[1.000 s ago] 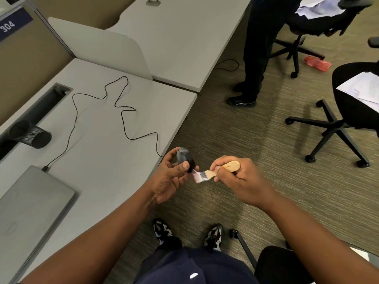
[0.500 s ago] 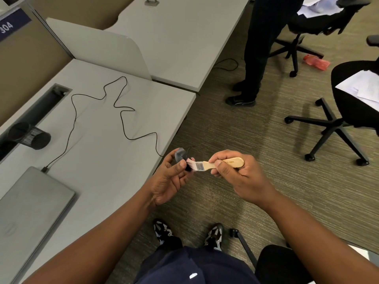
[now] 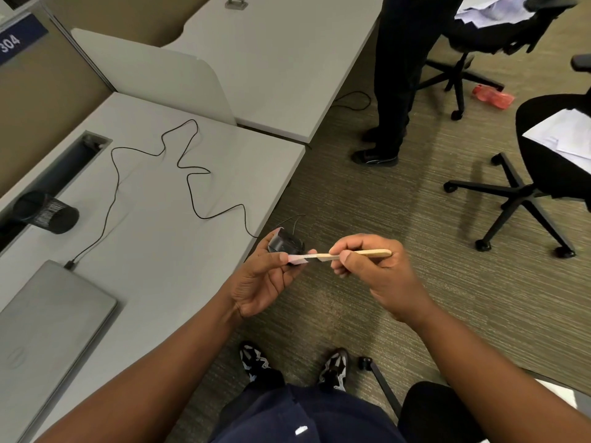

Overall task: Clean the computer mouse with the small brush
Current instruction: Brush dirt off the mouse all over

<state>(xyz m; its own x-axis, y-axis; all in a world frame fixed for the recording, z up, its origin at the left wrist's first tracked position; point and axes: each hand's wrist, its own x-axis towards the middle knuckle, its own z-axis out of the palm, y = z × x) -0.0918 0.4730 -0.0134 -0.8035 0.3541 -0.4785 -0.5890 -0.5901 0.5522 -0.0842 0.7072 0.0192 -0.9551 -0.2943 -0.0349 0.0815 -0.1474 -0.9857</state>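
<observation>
Gripping the light, hard-shelled computer mouse (image 3: 285,245) by its sides in my left hand (image 3: 262,282), just left of my right hand (image 3: 374,273), I pinch the small brush (image 3: 339,256) handle, soft bristles touching the mouse.

place: office | evidence: grey desks (image 3: 166,238) with divider (image 3: 153,78), swivel chairs (image 3: 524,190), closed laptop (image 3: 48,327), carpet (image 3: 399,203)
</observation>
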